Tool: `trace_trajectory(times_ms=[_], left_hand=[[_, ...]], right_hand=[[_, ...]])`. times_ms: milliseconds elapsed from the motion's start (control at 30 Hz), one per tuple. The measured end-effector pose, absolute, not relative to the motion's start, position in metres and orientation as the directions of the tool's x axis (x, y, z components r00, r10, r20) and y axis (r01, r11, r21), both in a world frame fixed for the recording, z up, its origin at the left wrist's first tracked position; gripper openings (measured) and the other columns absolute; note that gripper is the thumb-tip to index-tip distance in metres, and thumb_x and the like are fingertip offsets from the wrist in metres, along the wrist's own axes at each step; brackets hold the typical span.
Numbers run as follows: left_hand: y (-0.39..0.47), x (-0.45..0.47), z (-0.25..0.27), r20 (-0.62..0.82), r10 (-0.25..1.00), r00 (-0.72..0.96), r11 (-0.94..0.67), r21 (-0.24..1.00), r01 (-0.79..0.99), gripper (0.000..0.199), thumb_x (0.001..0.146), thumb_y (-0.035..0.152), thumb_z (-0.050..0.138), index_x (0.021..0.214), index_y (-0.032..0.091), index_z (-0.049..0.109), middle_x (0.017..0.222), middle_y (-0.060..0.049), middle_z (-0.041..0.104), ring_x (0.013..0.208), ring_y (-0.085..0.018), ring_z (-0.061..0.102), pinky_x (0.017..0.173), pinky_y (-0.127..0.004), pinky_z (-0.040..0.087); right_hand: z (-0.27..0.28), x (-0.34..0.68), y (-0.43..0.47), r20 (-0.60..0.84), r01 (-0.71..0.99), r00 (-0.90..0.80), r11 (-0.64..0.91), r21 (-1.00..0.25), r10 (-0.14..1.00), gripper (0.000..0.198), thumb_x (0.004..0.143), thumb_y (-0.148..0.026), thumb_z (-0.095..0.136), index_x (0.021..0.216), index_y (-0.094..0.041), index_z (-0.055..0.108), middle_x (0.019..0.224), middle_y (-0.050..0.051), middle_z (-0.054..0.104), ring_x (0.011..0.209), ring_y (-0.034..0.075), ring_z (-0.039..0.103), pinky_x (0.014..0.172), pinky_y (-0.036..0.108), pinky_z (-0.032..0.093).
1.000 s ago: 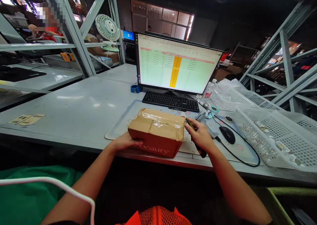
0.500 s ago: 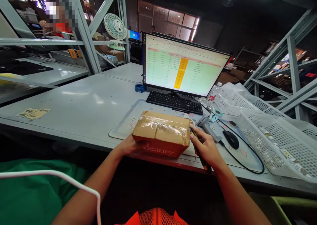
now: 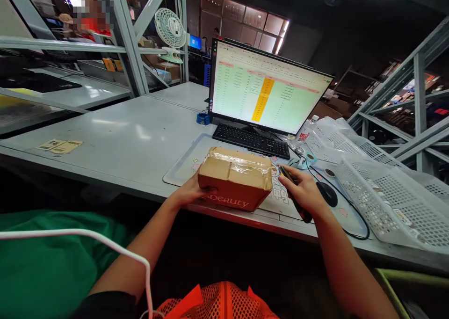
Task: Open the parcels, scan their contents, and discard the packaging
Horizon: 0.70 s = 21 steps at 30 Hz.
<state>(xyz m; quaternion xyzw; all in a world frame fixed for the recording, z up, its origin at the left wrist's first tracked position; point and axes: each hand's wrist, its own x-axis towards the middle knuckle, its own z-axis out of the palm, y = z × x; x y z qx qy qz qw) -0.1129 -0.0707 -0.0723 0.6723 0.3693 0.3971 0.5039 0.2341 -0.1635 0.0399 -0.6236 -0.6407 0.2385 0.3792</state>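
Note:
A taped cardboard box (image 3: pixel 235 190) with "beauty" lettering on its red front sits tilted near the front of the desk, over a patterned mat (image 3: pixel 182 167). My left hand (image 3: pixel 191 190) grips its left end, the thumb on the front face and the other fingers hidden behind or beneath. To the right of the box, apart from it, my right hand (image 3: pixel 305 185) is closed round a dark utility knife (image 3: pixel 299 207) whose front end points up and left. Whether its blade is out cannot be made out. The barcode scanner (image 3: pixel 297 162) lies mostly hidden behind that hand.
Behind the box stand a black keyboard (image 3: pixel 250 140) and a monitor (image 3: pixel 270 83). A mouse (image 3: pixel 327 194) with a looping cable and white perforated baskets (image 3: pixel 396 211) are at the right. Paper labels (image 3: pixel 59 146) lie at left; blue tape (image 3: pixel 203 118) sits beside the monitor.
The knife and my right hand have moved right, away from the box's right side, and now cover much of the scanner. My left hand still holds the box. The camera view has shifted slightly.

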Motion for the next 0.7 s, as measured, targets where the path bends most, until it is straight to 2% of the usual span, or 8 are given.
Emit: trace_trajectory(times_ms=[100, 200, 400, 567, 633, 700], left_hand=[[-0.07, -0.114, -0.07, 0.16, 0.884, 0.44, -0.224, 0.97, 0.096, 0.09, 0.062, 0.073, 0.089, 0.13, 0.018, 0.068, 0.14, -0.017, 0.07, 0.146, -0.047, 0.052, 0.124, -0.059, 0.042], [-0.068, -0.114, -0.07, 0.16, 0.874, 0.459, -0.227, 0.969, 0.094, 0.093, 0.063, 0.073, 0.089, 0.136, 0.019, 0.066, 0.136, -0.016, 0.071, 0.143, -0.048, 0.054, 0.122, -0.06, 0.045], [-0.065, -0.111, -0.077, 0.206, 0.885, 0.418, -0.258, 0.964, 0.072, 0.114, 0.067, 0.066, 0.09, 0.159, 0.02, 0.042, 0.15, -0.018, 0.063, 0.143, -0.046, 0.055, 0.119, -0.057, 0.049], [-0.065, -0.112, -0.081, 0.218, 0.893, 0.394, -0.259, 0.964, 0.054, 0.114, 0.068, 0.063, 0.091, 0.16, 0.019, 0.04, 0.149, -0.019, 0.063, 0.142, -0.045, 0.056, 0.117, -0.056, 0.05], [-0.065, -0.112, -0.082, 0.216, 0.884, 0.414, -0.26, 0.964, 0.054, 0.112, 0.069, 0.061, 0.092, 0.16, 0.021, 0.041, 0.15, -0.017, 0.063, 0.142, -0.044, 0.056, 0.117, -0.054, 0.051], [-0.065, -0.111, -0.083, 0.213, 0.878, 0.429, -0.26, 0.964, 0.054, 0.109, 0.071, 0.059, 0.091, 0.161, 0.022, 0.042, 0.15, -0.015, 0.063, 0.142, -0.043, 0.057, 0.118, -0.052, 0.051]], right_hand=[[0.041, 0.227, -0.152, 0.123, 0.614, -0.001, 0.098, -0.783, 0.992, 0.057, 0.09, -0.052, 0.071, 0.137, -0.019, 0.075, 0.086, 0.004, 0.075, 0.048, 0.012, 0.052, 0.043, 0.026, 0.047], [0.038, 0.219, -0.154, 0.13, 0.579, -0.013, 0.113, -0.807, 0.991, 0.06, 0.091, -0.053, 0.071, 0.141, -0.02, 0.073, 0.082, 0.003, 0.074, 0.05, 0.013, 0.053, 0.043, 0.027, 0.049], [0.031, 0.211, -0.174, 0.099, 0.534, 0.039, 0.063, -0.843, 0.994, 0.068, 0.092, -0.056, 0.072, 0.147, -0.018, 0.068, 0.071, 0.0, 0.067, 0.048, 0.015, 0.055, 0.043, 0.028, 0.048], [0.019, 0.207, -0.198, 0.041, 0.467, 0.022, 0.026, -0.884, 0.999, 0.067, 0.094, -0.058, 0.071, 0.15, -0.022, 0.066, 0.073, 0.002, 0.07, 0.048, 0.016, 0.056, 0.043, 0.03, 0.05], [0.018, 0.218, -0.203, 0.045, 0.52, 0.012, 0.032, -0.853, 0.999, 0.067, 0.094, -0.058, 0.071, 0.149, -0.022, 0.067, 0.08, 0.004, 0.074, 0.05, 0.018, 0.06, 0.045, 0.033, 0.053], [0.027, 0.233, -0.202, 0.153, 0.643, 0.008, 0.112, -0.757, 0.988, 0.061, 0.094, -0.056, 0.072, 0.144, -0.022, 0.071, 0.094, 0.008, 0.079, 0.062, 0.022, 0.068, 0.055, 0.036, 0.059]])
